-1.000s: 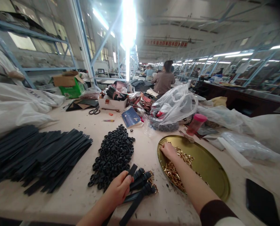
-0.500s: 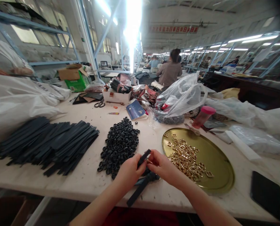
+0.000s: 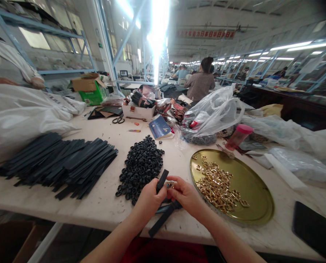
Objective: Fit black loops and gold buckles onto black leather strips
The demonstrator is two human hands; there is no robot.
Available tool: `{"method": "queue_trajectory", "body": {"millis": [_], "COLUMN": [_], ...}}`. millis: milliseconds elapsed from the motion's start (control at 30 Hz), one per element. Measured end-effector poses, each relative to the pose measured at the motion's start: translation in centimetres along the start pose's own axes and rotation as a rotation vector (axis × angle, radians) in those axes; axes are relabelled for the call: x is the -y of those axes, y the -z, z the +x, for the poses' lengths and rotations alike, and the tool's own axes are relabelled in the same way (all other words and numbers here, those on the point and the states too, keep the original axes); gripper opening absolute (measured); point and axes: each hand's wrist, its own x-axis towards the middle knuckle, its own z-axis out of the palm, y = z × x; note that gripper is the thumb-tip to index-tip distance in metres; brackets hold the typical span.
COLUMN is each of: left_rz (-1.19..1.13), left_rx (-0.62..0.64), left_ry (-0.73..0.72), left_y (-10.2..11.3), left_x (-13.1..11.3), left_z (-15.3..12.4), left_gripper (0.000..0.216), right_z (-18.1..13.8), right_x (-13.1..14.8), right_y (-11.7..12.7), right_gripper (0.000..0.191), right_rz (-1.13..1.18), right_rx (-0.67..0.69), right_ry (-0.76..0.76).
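My left hand (image 3: 149, 196) is closed around a black strap (image 3: 163, 178), whose end sticks up between thumb and fingers. Close against it, my right hand (image 3: 185, 193) pinches a small shiny buckle (image 3: 169, 185) beside the strap. Whether the strap passes through the buckle I cannot tell. Beneath my hands, more black straps (image 3: 163, 221) lie near the table edge, partly hidden. Left of my hands is a heap of small black loops (image 3: 141, 166). On the right, a gold oval tray (image 3: 257, 190) carries many gold buckles (image 3: 216, 184).
A pile of flat black strips (image 3: 66, 164) covers the left of the table (image 3: 108, 215). A dark phone-like slab (image 3: 312, 226) lies far right. Behind are a blue booklet (image 3: 160, 127), scissors (image 3: 118, 119), a pink-lidded jar (image 3: 238, 137) and plastic bags (image 3: 214, 109). A person (image 3: 11, 62) stands at left.
My hands have shifted slightly left, and the strap in my left hand now stands more upright. The buckle in my right fingers shows more clearly. The whole view has moved a little.
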Motion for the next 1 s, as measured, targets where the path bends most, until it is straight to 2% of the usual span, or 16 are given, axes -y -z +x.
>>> {"method": "queue_trajectory", "body": {"millis": [100,200,300,367,467,633,700,867,933,1000], "left_rz": [-0.024,-0.081,-0.016,0.021,0.008,-0.177,-0.236,-0.363,-0.401,-0.431], "left_rx": [0.044,0.141,0.22,0.235,0.217,0.281,0.305,0.324,0.31,0.296], "left_ry": [-0.008,0.029,-0.002,-0.051,-0.087,0.036,0.086,0.134,0.175,0.213], "left_y": [0.1,0.6,1.1,1.2,1.0,0.3,0.2,0.2,0.1,0.0], "left_x": [0.2,0.5,0.6,0.6,0.6,1.2,1.5,1.4,1.3,1.3], "left_z": [-0.2,-0.7,-1.1,-1.3,-1.3,-1.3,-1.3,-1.5,-1.5,-1.3], "left_gripper": [0.025,0.029,0.029,0.028,0.025,0.019,0.025,0.029,0.029,0.028], "right_z": [0.4,0.5,0.2,0.0,-0.5,-1.3,-1.5,-1.3,-1.3,-1.5], "right_x": [-0.3,-0.1,0.2,0.1,-0.3,-0.4,-0.3,-0.3,-0.3,-0.3], "right_y": [0.4,0.1,-0.8,-1.7,-2.8,-2.8,-2.6,-2.5,-2.5,-2.4], "right_gripper": [0.022,0.027,0.034,0.033,0.028,0.015,0.018,0.027,0.026,0.021], "right_rz": [0.085,0.408,0.642,0.671,0.533,-0.001,-0.065,0.024,-0.062,-0.242], "right_rx": [-0.14,-0.26,-0.272,-0.238,-0.239,-0.369,-0.346,-0.308,-0.321,-0.341], "right_ry": [-0.039,-0.152,-0.265,-0.304,-0.235,0.095,0.103,-0.052,-0.015,0.103]}}
